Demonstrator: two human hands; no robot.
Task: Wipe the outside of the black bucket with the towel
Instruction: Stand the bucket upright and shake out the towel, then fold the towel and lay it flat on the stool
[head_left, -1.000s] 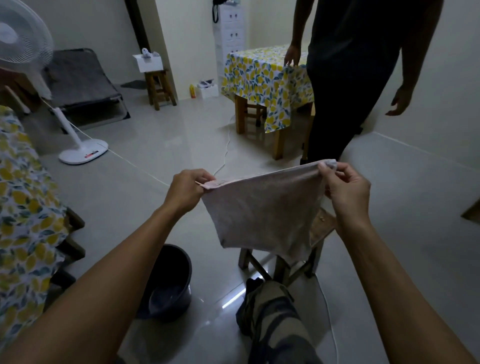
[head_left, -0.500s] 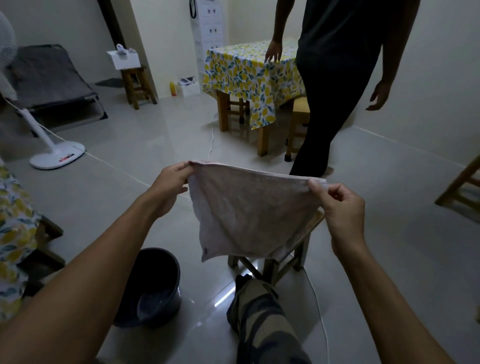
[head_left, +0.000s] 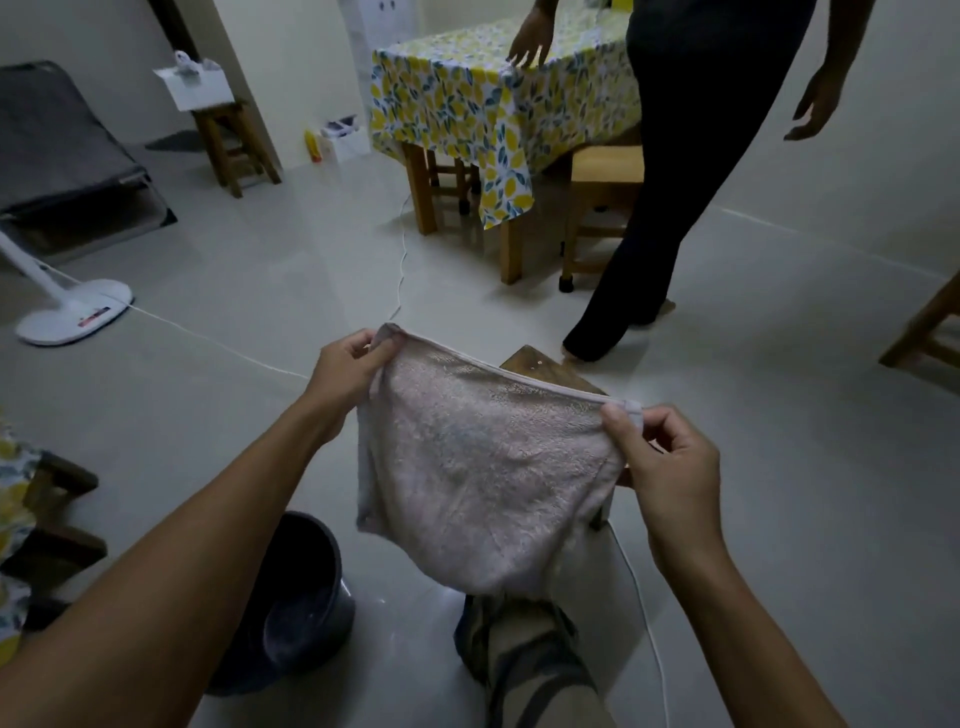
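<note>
Towel (head_left: 483, 478) (pale pink) pinched taut between left hand (head_left: 345, 371) and right hand (head_left: 670, 467), above black bucket (head_left: 296, 613).

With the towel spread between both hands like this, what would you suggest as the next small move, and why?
Probably lower the towel down and left onto the black bucket's outer wall. Both the left hand and right hand pinch its top corners, so it hangs open in the air, while the bucket sits untouched on the floor beneath the left forearm.
</note>
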